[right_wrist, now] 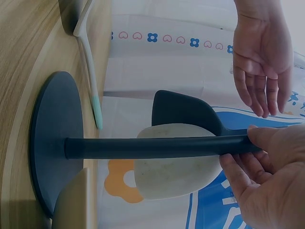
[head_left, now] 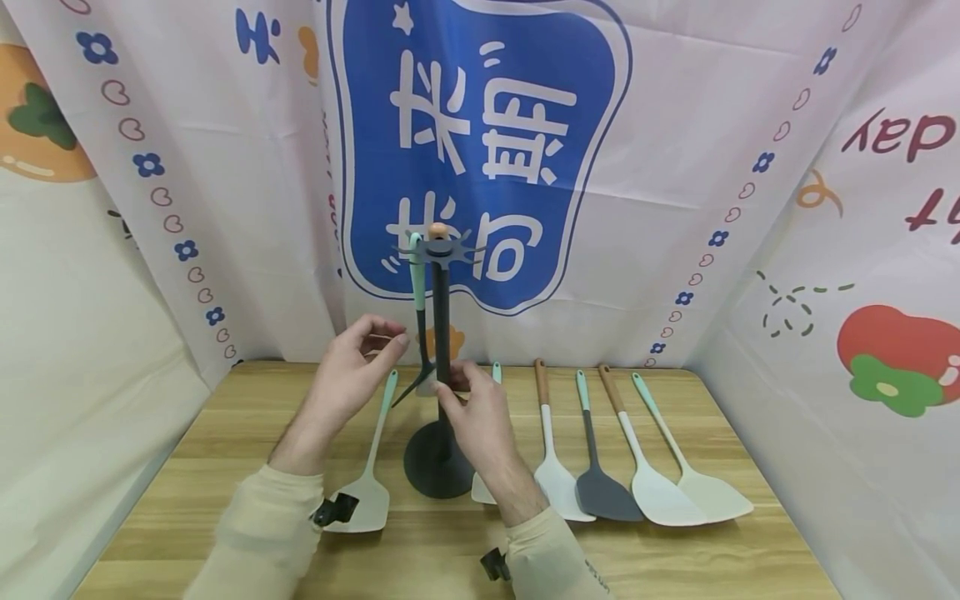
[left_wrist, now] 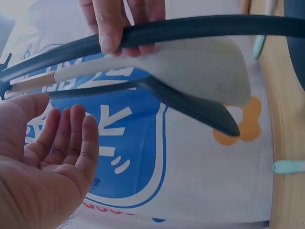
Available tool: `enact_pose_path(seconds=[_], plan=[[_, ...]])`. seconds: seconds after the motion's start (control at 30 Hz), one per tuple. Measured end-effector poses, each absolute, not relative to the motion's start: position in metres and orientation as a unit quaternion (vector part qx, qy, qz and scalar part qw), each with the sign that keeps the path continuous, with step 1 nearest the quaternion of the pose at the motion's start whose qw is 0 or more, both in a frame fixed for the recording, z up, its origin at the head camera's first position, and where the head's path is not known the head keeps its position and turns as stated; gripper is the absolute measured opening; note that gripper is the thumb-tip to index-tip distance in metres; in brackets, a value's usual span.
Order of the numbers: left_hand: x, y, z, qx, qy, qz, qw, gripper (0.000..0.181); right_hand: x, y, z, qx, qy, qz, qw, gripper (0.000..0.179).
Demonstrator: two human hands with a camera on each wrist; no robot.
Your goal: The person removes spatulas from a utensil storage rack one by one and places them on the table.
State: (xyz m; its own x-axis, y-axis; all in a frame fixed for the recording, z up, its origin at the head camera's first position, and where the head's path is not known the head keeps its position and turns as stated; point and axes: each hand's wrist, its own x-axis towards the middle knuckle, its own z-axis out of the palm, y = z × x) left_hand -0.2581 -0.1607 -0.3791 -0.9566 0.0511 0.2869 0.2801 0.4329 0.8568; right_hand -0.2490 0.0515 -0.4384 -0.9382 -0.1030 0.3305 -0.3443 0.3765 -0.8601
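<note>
A dark utensil stand (head_left: pixel 441 333) with a round base and a ring of hooks on top stands upright on the table. From its hooks hang a dark spatula with a mint handle (head_left: pixel 417 279) and, behind the pole, a white spatula with a wooden handle (left_wrist: pixel 205 71). My right hand (head_left: pixel 483 417) holds the pole, with thumb and fingers around it in the right wrist view. To the left of the hanging dark spatula is my left hand (head_left: pixel 352 367), fingers loosely bent, palm toward the stand and nothing in it.
On the wooden table (head_left: pixel 247 433), a pale spatula (head_left: pixel 367 500) lies left of the stand. Several more spatulas lie to the right, among them a dark one (head_left: pixel 603 496) and a white one (head_left: pixel 660 496). A printed cloth (head_left: pixel 675 250) hangs close behind the table.
</note>
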Motion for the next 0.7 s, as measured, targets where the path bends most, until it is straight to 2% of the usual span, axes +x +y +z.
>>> enact_pose_path(seconds=[0.27,0.7], plan=[[-0.261,-0.146,-0.381,-0.079,-0.787,-0.594,0.146,0.037,-0.25,0.051,-0.439,0.138,-0.823,0.538,0.118,0.024],[-0.266,-0.123,-0.383,-0.097,-0.713,-0.677,0.155,0.039,-0.25,0.052,-0.44,0.142,-0.822,0.538,0.122,0.023]])
